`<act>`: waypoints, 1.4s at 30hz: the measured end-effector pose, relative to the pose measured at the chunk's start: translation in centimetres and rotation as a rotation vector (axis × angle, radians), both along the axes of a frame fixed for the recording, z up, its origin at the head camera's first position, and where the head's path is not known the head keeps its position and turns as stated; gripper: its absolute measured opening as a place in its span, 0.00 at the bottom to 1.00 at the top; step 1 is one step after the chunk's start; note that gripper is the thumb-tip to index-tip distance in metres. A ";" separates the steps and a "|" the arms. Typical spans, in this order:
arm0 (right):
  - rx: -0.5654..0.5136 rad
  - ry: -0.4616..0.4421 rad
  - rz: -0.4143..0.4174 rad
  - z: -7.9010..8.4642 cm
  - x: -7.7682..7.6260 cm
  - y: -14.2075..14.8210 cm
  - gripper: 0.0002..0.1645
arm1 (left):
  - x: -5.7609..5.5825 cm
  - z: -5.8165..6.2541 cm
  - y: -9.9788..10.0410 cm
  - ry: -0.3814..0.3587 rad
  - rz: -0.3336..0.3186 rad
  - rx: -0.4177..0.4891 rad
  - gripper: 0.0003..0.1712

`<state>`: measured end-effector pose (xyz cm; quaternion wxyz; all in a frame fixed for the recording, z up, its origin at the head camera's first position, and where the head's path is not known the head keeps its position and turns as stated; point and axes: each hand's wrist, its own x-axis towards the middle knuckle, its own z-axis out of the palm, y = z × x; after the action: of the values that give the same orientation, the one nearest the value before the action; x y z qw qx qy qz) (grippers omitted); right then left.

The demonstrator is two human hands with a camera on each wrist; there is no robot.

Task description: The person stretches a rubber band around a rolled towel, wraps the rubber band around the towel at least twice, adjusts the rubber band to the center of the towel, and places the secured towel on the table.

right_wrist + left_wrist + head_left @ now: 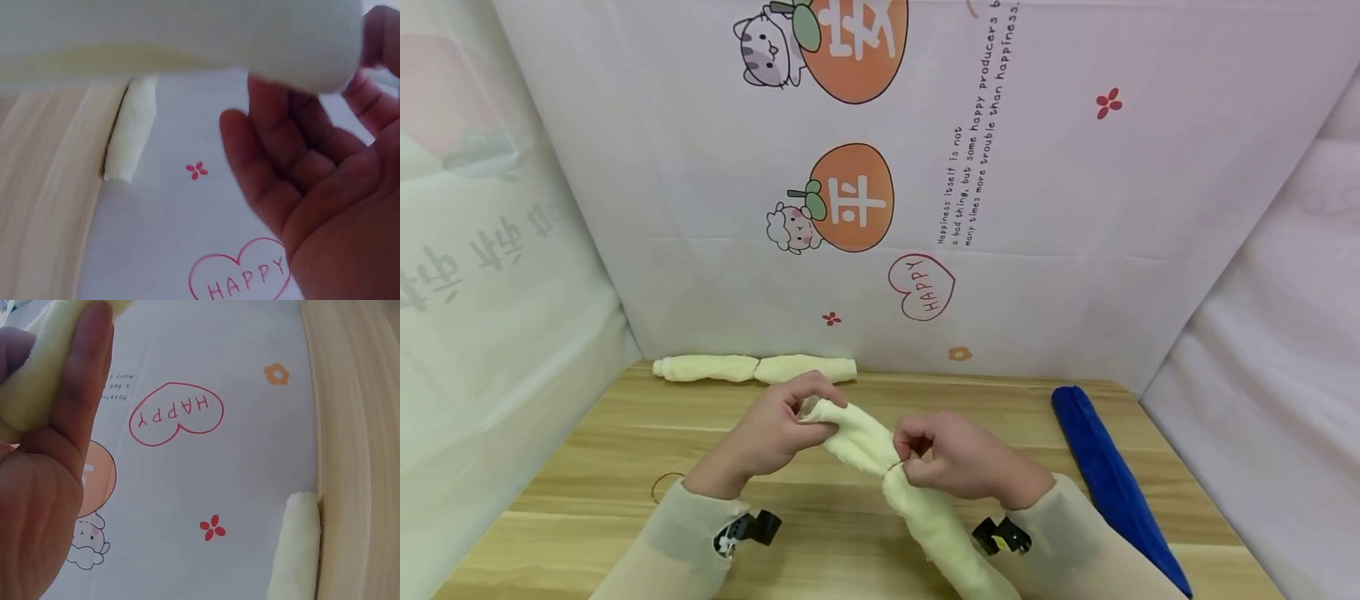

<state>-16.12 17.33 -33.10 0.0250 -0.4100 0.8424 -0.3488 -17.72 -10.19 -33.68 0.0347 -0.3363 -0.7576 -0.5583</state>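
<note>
A pale yellow rolled towel (857,437) slants through the middle of the head view, raised off the table at its upper end. My left hand (767,437) grips that end, thumb below and fingers over the top. A thin rubber band (892,467) cinches the towel into a narrow waist. Right at this waist, the thumb and index finger of my right hand (962,458) pinch the band. In the left wrist view the towel (40,375) lies between thumb and fingers. The right wrist view shows it (300,44) stretching above curled fingers.
Against the back wall lies another yellow rolled towel (805,368), also tied at its middle. A blue rolled towel (1112,475) rests along the right side of the wooden table (760,575). One loose rubber band (655,487) is by my left sleeve. White printed sheets form walls around.
</note>
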 end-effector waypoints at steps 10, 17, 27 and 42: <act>0.046 0.094 0.120 1.3 -0.2 1.5 0.13 | 0.3 0.1 0.1 0.008 -0.048 0.100 0.15; 0.056 0.153 0.143 1.5 -0.4 2.2 0.14 | 0.1 0.1 -0.4 -0.066 -0.004 0.148 0.13; -0.004 0.260 -0.121 1.2 1.1 0.7 0.05 | 0.1 0.5 1.1 -0.357 0.094 0.298 0.12; -0.318 -0.276 -0.276 -1.1 1.5 -0.7 0.16 | 1.0 -0.9 2.0 -0.282 -0.163 0.495 0.64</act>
<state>-14.63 16.60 -34.24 0.0271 -0.2383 0.8135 -0.5298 -16.73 -8.23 -34.62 -0.0348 -0.2965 -0.5663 -0.7682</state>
